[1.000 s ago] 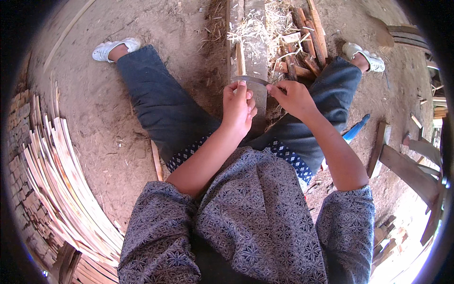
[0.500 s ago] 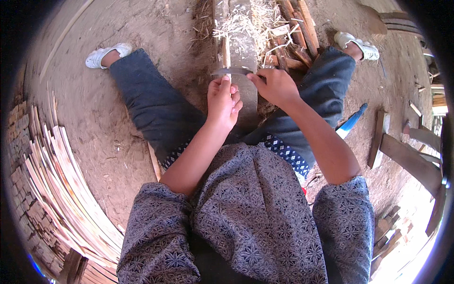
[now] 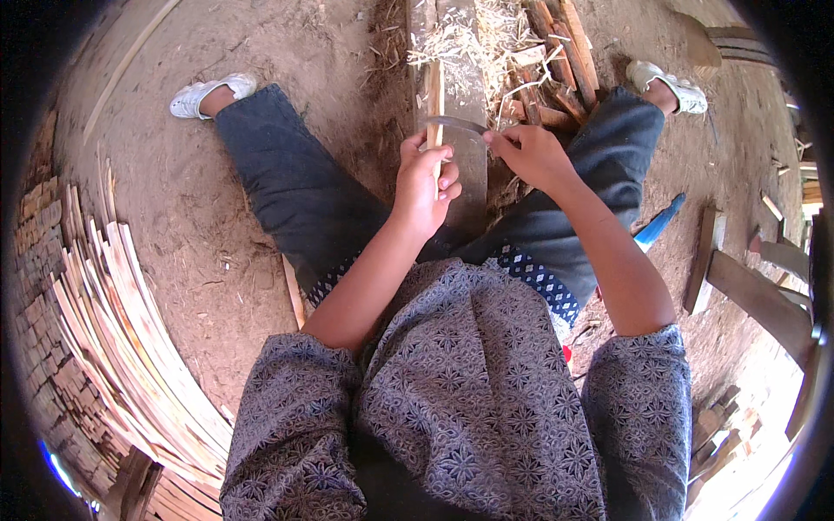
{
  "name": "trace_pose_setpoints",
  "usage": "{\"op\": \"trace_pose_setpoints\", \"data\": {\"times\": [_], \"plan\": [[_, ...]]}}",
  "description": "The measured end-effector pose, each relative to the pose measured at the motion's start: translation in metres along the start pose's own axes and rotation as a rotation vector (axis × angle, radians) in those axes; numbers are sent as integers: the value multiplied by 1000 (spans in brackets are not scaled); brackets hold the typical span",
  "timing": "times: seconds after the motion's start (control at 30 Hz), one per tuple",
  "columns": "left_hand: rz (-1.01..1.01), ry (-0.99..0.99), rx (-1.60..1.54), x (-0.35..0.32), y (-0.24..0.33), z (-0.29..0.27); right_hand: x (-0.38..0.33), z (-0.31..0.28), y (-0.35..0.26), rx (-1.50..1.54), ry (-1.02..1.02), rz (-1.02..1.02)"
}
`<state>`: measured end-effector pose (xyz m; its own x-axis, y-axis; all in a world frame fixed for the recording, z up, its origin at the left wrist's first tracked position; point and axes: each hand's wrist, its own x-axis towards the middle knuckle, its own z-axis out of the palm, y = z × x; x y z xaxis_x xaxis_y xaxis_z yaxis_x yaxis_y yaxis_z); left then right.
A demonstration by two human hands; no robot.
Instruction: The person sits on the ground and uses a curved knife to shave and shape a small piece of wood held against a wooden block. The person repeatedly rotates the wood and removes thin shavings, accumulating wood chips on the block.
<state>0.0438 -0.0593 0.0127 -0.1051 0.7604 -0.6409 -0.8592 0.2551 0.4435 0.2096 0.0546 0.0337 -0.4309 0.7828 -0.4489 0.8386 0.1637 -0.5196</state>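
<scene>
Holding a narrow, pale wood strip (image 3: 436, 87) upright in the view, your left hand (image 3: 424, 184) is closed, fingers curled round its lower part, a short end showing beside the palm. Your right hand (image 3: 532, 156) is closed too, thumb and fingers pinching the near end of a curved blade (image 3: 462, 124); how far the grip runs under the fingers, cannot tell. Blade lies crosswise over the strip, just beyond your left hand, its far end a little past the strip's left edge. Strip runs away from you above a long grey plank (image 3: 470, 95) set between your spread legs; whether its far end touches the plank, cannot tell. Loose shavings (image 3: 452, 43) heap at the plank's far part and spill over its right side, near reddish-brown offcuts (image 3: 569, 52). Well off to your left, a bundle of long pale strips (image 3: 143, 339) lies beside stacked wood pieces (image 3: 43, 321). On the ground by your right leg, a blue object (image 3: 658, 222), kind unclear; farther right, a dark board (image 3: 754, 300). White shoes (image 3: 201, 97) on both your feet.
</scene>
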Motion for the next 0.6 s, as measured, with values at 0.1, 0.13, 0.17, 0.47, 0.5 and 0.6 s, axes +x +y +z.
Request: {"op": "trace_pose_setpoints", "data": {"times": [0.1,0.13,0.17,0.47,0.5,0.6], "plan": [[-7,-16,-59,5,-3,-1,-9,5,6,8,22,-14],[-4,-18,-85,6,-3,0,-5,8,5,1,22,-31],[-10,-13,-102,6,-3,2,-3,9,3,-7,21,-48],[-15,76,-133,6,-16,24,44,27,-6,-64,135,81],[-9,95,-118,6,-14,27,62,28,-2,-89,131,125],[-38,124,-39,2,-9,26,87,23,6,-86,97,94]]}}
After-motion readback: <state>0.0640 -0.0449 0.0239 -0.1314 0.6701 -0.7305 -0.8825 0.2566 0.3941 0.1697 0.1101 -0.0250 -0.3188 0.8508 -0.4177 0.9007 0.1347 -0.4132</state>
